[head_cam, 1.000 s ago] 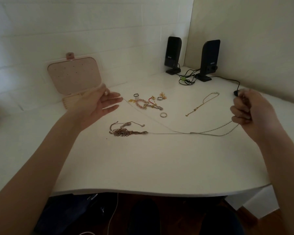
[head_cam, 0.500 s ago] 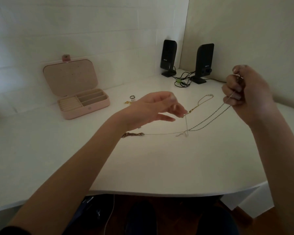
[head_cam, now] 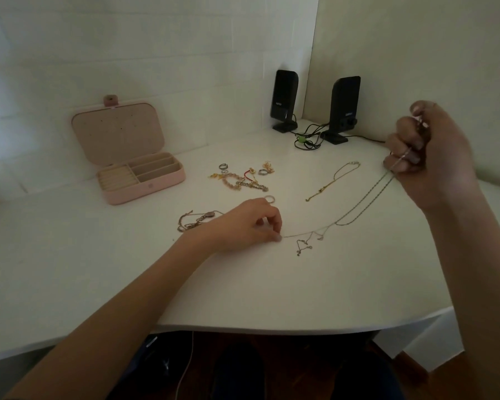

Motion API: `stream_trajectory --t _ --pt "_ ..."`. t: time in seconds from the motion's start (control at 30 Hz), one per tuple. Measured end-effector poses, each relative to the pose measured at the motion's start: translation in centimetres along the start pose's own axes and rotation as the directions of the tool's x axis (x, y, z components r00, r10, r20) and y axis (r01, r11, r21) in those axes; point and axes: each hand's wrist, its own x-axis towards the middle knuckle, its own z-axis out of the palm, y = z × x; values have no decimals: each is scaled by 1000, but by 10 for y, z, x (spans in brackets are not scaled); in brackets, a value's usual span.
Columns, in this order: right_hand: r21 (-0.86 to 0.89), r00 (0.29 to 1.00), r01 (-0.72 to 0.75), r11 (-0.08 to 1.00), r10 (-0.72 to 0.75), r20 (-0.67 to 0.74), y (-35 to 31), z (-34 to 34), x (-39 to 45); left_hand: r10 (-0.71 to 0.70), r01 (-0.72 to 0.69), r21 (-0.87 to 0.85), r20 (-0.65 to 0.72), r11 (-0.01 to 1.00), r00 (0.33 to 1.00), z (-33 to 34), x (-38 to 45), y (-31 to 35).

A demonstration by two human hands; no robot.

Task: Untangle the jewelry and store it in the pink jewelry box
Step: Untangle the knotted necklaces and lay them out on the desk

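I found almost nothing legible. Each of the two black speakers, the left speaker (head_cam: 283, 101) and the right speaker (head_cam: 344, 106) in the upper centre of the frame, carried a small pale brand mark on its front, too blurred for me to read. The pink jewelry box (head_cam: 145, 184) bore a small emblem on its front wall, also unreadable.

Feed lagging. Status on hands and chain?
Left hand pins thin chain to table; right hand holds other end raised. Pink jewelry box open. Knot remains.
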Motion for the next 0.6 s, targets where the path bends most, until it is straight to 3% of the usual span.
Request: stream_trajectory --t 0.13,0.23,0.37,0.43,0.5,0.57,0.6 --pt "56 999 43 998 -43 -9 -8 -4 -1 -15 14 -33 -30 999 999 -2 -3 -7" --pt "57 999 31 998 -31 -12 -6 -8 -1 -122 74 -323 -130 944 984 -7 -8 -11" --pt "50 1000 1 999 0 -18 2 -14 -3 -286 91 -669 -187 738 940 -19 -12 -14" --pt "49 999 -10 999 12 -32 6 -18 -4 -390 40 -766 -281 642 877 -25 -9 -21" --pt "41 998 -28 999 30 -50 9 -23 -4 -520 12 -802 -376 598 767 -31 -6 -29" --pt "33 997 -49 998 50 -54 11 -26 -4 -559 34 -727 -496 686 665 -34 -5 -34" --pt "24 997 -56 998 57 -52 13 -27 -5 -523 46 -654 -558 755 645 -34 -7 -35"
